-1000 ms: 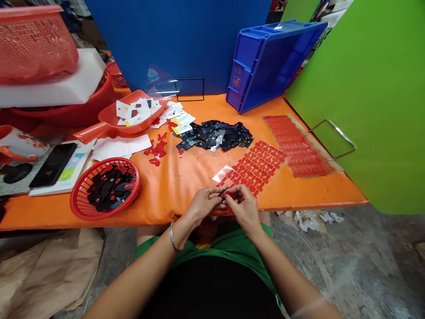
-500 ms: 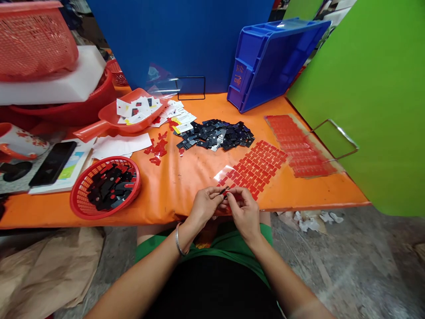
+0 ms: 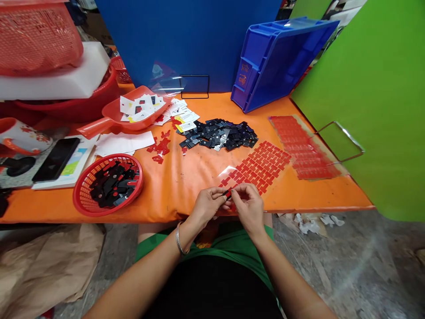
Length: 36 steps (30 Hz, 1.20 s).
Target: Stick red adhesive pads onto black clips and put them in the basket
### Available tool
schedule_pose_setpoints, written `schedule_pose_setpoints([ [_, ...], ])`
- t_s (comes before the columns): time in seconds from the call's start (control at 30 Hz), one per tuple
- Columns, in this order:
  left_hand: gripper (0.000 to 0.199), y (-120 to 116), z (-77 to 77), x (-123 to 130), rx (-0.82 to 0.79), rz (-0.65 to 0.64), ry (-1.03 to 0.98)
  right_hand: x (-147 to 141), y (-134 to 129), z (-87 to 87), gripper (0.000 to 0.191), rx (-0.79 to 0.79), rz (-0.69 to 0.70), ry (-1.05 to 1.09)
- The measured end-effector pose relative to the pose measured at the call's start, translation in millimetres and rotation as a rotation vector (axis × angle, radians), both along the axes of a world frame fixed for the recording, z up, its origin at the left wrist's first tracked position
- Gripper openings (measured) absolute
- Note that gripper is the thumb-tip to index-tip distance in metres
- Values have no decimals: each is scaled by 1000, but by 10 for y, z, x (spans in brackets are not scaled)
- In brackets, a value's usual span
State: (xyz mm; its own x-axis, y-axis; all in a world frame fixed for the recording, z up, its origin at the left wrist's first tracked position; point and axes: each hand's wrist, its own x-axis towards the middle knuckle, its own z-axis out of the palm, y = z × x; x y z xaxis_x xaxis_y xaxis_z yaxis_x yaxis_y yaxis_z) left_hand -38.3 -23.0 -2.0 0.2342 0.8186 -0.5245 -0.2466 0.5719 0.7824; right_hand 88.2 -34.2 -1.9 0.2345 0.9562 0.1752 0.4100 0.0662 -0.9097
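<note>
Between my two hands, close to the table's front edge, is a small flat black piece (image 3: pixel 226 193) with a bit of red showing on it. My left hand (image 3: pixel 206 206) pinches its left end. My right hand (image 3: pixel 249 207) is closed at its right end, thumb and fingertip pressed on the red part; its other fingers are partly hidden. Just beyond them lies a clear sheet of red T-shaped stickers (image 3: pixel 262 166), with some gaps at the near left. A heap of black pieces (image 3: pixel 221 134) is spread further back. Similar black pieces with red marks fill a red basket (image 3: pixel 77 195) at left.
Loose red stickers (image 3: pixel 161 146) lie left of the heap. An orange-red dustpan (image 3: pixel 111 113) holds white paper scraps. A phone (image 3: pixel 56 159) and a mug (image 3: pixel 25 137) sit far left. A blue crate (image 3: pixel 244 84) stands tilted behind; another red sheet (image 3: pixel 302 148) is at right.
The view has shifted slightly. My right thumb and fingertip have moved onto the black piece, and more red shows on it now. The piece stays in my left hand.
</note>
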Motion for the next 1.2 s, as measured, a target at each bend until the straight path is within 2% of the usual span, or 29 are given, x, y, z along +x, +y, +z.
schedule_pose_setpoints([
  [0.3,20,1,16,-10,-30,3,-33,-34,-12,42,11,-7,2,-127],
  [0.43,17,3,34,-18,-38,15,-43,-24,-21,-5,14,-23,7,-121],
  [0.57,16,9,78,-27,-46,25,-33,54,14,-78,48,-101,-5,96],
  [0.67,16,9,123,-29,-57,20,-40,115,51,-72,33,-194,127,170],
  [0.77,15,10,165,-22,-46,13,-46,145,80,-24,33,-240,213,157],
  [0.9,15,21,184,-7,-68,34,-34,160,114,-3,39,-275,216,172],
  [1.1,18,12,140,18,-23,64,-88,180,133,-83,46,-282,109,252],
  [1.2,26,-14,228,-16,12,37,-103,176,120,-89,47,-292,107,238],
])
